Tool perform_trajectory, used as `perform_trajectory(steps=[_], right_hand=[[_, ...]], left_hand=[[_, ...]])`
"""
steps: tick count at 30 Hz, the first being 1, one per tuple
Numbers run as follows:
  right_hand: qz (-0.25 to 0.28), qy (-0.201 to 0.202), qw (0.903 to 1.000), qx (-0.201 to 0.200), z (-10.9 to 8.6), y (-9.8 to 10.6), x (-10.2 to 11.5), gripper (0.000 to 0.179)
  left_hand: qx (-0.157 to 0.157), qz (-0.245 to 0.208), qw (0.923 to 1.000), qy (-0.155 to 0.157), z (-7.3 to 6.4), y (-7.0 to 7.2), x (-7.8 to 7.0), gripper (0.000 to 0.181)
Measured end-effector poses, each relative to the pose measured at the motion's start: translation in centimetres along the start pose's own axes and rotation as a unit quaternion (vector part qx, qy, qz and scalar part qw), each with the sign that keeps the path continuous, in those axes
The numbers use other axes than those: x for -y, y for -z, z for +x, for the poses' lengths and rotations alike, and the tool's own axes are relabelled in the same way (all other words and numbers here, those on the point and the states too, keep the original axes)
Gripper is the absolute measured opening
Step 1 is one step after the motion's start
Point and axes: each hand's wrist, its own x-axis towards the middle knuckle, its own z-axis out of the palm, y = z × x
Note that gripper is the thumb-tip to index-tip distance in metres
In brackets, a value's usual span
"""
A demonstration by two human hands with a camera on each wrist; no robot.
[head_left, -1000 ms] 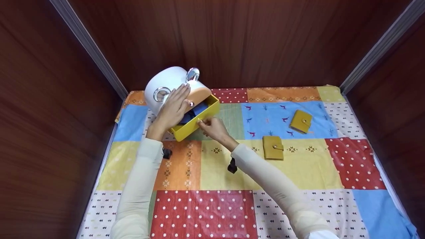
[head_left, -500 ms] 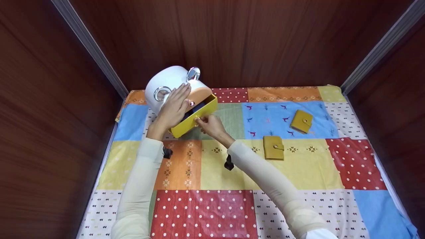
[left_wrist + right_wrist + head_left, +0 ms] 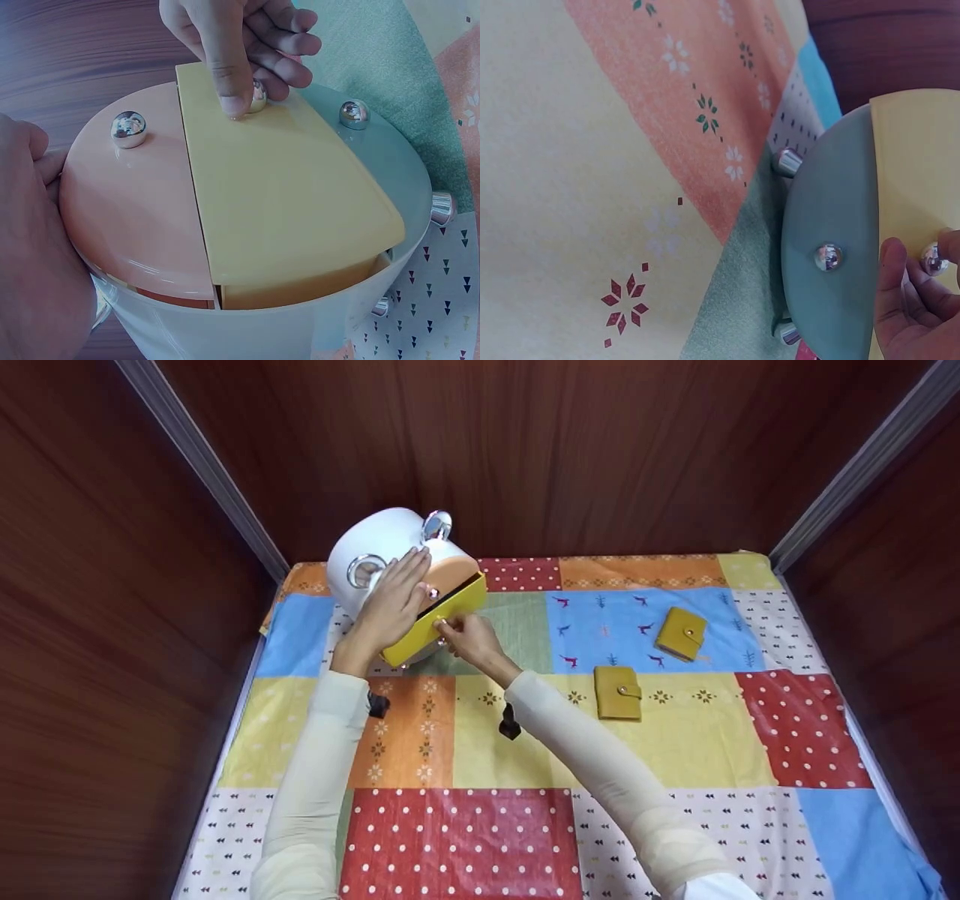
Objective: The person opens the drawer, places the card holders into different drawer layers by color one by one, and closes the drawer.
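Note:
A round-fronted white drawer box [image 3: 379,534] stands at the back left, with two shiny ear-like rings on top. My left hand [image 3: 388,604] rests on it, fingers straight along the upper edge. My right hand [image 3: 475,640] pinches the silver knob [image 3: 259,96] of the yellow middle drawer [image 3: 292,195], thumb on one side and fingers on the other. That drawer juts slightly from the body, and a thin dark gap shows along its top. The orange upper drawer [image 3: 135,206] and grey-green lower drawer [image 3: 831,202] sit flush or nearly so. The yellow drawer's contents are hidden.
Two mustard snap wallets, one nearer [image 3: 617,694] and one farther [image 3: 681,634], lie right of the box on a patchwork-print tablecloth [image 3: 465,840]. Dark wood-look panels [image 3: 510,457] enclose the table at the back and sides.
My right hand has pushed the yellow drawer inward, toward the box. The dark blue thing visible inside it is now out of sight. My left hand has stayed in place.

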Motion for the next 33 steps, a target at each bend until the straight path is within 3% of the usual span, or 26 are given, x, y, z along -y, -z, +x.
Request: perform_trajectory(steps=[10,23,33], right_hand=[[-0.002,-0.01,1.0,0.001,0.5,-0.2,0.4,0.027],[-0.015,-0.015,0.9998,-0.002,0.9,-0.4,0.5,0.029],[-0.027,-0.02,0.9994,-0.005,1.1,-0.7,0.6,0.028]], left_hand=[[-0.015,0.001,0.9997,-0.021,0.0,-0.1,0.2,0.047],[0.0,-0.003,1.0,0.0,0.0,-0.1,-0.1,0.047],[-0.011,-0.003,0.9999,-0.008,0.0,-0.1,0.0,0.047]])
